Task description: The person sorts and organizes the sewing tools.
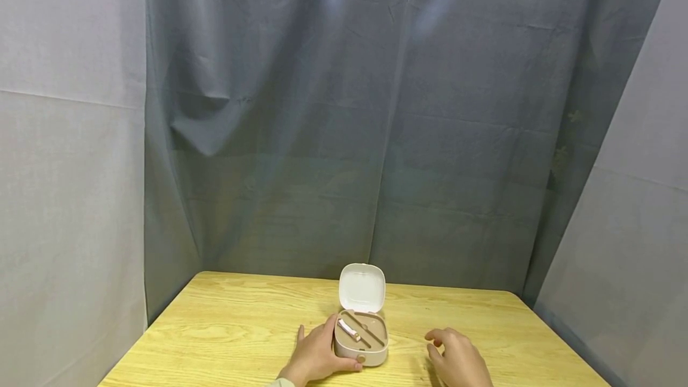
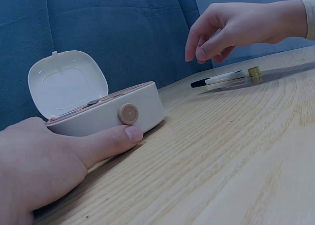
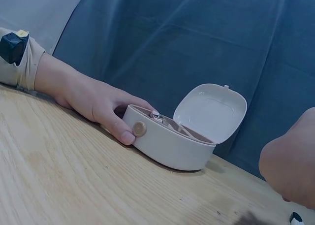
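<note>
A small white storage box [image 1: 346, 353] stands on the table, its lid [image 1: 362, 287] raised at the back. Inside is a beige divided tray [image 1: 378, 328] holding a small white piece [image 1: 346, 328] with a shiny end; its kind is unclear. My left hand [image 1: 314, 354] grips the box's left side, thumb on the front beside the round beige button [image 2: 129, 114]. To the right, my right hand [image 1: 459, 360] hovers over the table, fingers loosely bent and holding nothing. Below it in the left wrist view lies a slim black-and-white pen-like stick [image 2: 224, 78] beside a gold cylindrical cap [image 2: 254, 72].
The wood-grain table [image 1: 231, 321] has rounded far corners. A grey curtain [image 1: 301, 136] hangs behind it, with pale cloth [image 1: 70, 196] on the left side and more on the right.
</note>
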A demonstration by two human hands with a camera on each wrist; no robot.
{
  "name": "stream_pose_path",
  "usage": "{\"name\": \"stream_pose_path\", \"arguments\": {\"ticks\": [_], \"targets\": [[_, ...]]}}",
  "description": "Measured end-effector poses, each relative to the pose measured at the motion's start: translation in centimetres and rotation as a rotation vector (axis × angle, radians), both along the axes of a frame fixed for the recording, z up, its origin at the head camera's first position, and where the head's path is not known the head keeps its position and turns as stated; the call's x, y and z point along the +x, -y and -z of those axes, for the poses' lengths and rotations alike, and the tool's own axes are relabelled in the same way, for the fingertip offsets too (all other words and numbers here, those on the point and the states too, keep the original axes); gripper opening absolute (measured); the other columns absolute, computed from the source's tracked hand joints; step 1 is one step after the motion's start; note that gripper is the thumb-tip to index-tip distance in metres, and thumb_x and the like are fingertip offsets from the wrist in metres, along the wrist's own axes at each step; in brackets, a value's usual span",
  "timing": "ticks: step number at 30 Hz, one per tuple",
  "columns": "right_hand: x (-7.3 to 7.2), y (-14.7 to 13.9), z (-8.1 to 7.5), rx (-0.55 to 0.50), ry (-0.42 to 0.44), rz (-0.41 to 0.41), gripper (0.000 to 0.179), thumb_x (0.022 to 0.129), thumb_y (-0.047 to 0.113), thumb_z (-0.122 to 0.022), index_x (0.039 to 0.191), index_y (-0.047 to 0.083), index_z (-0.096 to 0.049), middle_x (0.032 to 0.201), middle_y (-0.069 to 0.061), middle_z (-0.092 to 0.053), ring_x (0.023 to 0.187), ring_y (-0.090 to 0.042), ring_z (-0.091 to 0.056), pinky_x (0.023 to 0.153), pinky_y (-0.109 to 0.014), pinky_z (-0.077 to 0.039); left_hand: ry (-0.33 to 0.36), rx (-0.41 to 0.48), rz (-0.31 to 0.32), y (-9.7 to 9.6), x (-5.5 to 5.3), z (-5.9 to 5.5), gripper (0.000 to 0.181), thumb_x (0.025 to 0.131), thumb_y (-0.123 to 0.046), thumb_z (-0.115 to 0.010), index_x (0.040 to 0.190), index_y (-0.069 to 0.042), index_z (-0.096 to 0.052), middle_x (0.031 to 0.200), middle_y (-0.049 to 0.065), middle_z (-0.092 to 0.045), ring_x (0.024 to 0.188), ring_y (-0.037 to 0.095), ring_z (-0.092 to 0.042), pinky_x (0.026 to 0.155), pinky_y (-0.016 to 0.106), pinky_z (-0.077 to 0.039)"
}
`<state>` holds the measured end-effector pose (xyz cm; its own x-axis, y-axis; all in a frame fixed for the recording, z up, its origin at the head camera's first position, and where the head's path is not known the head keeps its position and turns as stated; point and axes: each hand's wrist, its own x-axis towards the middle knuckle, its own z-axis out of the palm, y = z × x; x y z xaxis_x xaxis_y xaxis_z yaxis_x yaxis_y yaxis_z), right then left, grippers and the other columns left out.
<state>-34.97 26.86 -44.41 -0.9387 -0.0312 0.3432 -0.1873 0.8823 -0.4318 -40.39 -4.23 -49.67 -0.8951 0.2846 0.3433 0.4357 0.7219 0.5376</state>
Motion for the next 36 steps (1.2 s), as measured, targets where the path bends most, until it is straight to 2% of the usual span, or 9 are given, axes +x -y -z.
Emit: {"name": "stream_pose_path", "arguments": {"ticks": [10,16,21,30,36], "targets": [[0.1,-2.0,0.9,0.003,0.030,-0.053,0.014,0.086,0.005,-0.080,0.099,0.008,-0.077,0.082,0.001,-0.066,0.066,-0.016,-0.060,0.058,-0.038,-0.054,0.000,0.004,-0.001,0.1,0.4,-0.3,0.119,0.064,-0.078,-0.083,0.154,-0.011,-0.043,0.142,0.010,-0.061,0.128,0.036,-0.058,0.107,0.084,-0.011],[0.1,-2.6,1.3,-0.047,0.091,-0.073,0.013,0.087,0.008,-0.080,0.100,0.008,-0.077,0.083,-0.001,-0.066,0.060,-0.017,-0.057,0.054,-0.037,-0.052,-0.003,0.003,-0.002,0.2,0.5,-0.3,0.120,0.064,-0.077,-0.084,0.154,-0.010,-0.043,0.141,0.011,-0.061,0.128,0.036,-0.058,0.106,0.084,-0.011],[0.1,-3.2,1.0,-0.060,0.149,-0.079,0.015,0.087,0.010,-0.081,0.101,0.007,-0.077,0.084,-0.003,-0.067,0.063,-0.019,-0.061,0.057,-0.041,-0.055,-0.015,-0.007,-0.005,0.1,0.4,-0.2,0.118,0.063,-0.078,-0.083,0.153,-0.013,-0.044,0.140,0.009,-0.063,0.127,0.035,-0.059,0.106,0.084,-0.012],[0.7,-5.0,0.6,-0.036,0.226,-0.064,0.024,0.087,0.018,-0.084,0.106,0.006,-0.077,0.089,-0.004,-0.068,0.074,-0.026,-0.067,0.066,-0.050,-0.058,-0.027,-0.005,0.006,0.0,0.6,-0.6,0.118,0.063,-0.079,-0.083,0.153,-0.013,-0.045,0.139,0.009,-0.063,0.127,0.034,-0.059,0.106,0.084,-0.013],[1.3,-5.7,0.2,-0.016,0.267,-0.020,0.028,0.086,0.022,-0.086,0.109,0.007,-0.077,0.090,-0.003,-0.067,0.073,-0.024,-0.064,0.063,-0.047,-0.057,-0.024,-0.005,0.005,0.1,0.6,-0.5,0.117,0.063,-0.079,-0.082,0.152,-0.013,-0.045,0.139,0.008,-0.064,0.127,0.033,-0.059,0.106,0.084,-0.013]]}}
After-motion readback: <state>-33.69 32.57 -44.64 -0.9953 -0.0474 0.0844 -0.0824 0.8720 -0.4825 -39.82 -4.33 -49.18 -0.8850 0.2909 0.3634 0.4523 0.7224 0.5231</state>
